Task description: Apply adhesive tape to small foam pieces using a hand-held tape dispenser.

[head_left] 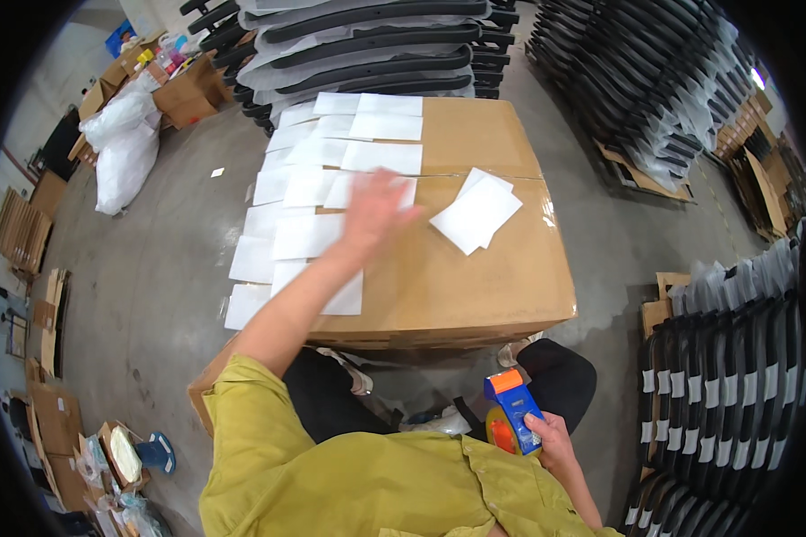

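Observation:
My left hand (pixel 376 210) reaches out over a large sealed cardboard box (pixel 475 277), fingers spread and blurred, hovering at the white paper sheets (pixel 304 234) laid in overlapping rows across the box's left half. A loose pair of white sheets (pixel 476 213) lies apart toward the box's right. My right hand (pixel 551 440) stays low near my waist, gripping a blue and orange tape dispenser (pixel 510 413). Yellow sleeves cover both my arms.
Stacks of black curved parts wrapped in white foam stand behind the box (pixel 376 40), at the far right (pixel 654 80) and at the near right (pixel 725 376). White filled bags (pixel 125 143) and flattened cartons (pixel 54 421) lie on the concrete floor to the left.

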Tool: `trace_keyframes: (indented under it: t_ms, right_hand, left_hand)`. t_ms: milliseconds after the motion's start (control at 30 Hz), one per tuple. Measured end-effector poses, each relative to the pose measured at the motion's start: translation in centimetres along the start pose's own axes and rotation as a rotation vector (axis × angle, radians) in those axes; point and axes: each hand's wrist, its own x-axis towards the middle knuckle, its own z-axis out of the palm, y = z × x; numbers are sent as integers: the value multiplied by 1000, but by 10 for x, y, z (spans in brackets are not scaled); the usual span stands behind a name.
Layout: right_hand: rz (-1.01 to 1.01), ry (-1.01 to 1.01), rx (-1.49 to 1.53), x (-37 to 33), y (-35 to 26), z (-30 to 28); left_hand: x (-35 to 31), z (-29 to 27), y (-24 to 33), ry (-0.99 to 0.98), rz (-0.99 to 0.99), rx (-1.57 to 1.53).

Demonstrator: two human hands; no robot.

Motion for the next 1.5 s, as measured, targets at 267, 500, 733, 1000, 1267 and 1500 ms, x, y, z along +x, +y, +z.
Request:
trace_keyframes:
  t_ms: [267,500,733,1000,1267,1500]
  right_hand:
    - [-63,0,-1,-9,17,-14]
    - [-105,-39,-91,-12,13,-15]
    - [-226,-34,-85,-18,9,-24]
    - [-328,-82,-157,-25,-7,-14]
    - [-499,-214,-397,-44,-24,-8]
    - [-686,-324,-506,-36,-22,1]
  left_hand:
    - [3,26,77,-181,202,-146]
    - [-8,3,76,341,484,134]
    - [-76,-78,91,257,464,-55]
    - [-79,-9,37,49,408,-159]
    - [-89,-36,98,-60,185,-493]
    - [-114,-70,160,-984,-583,-1742]
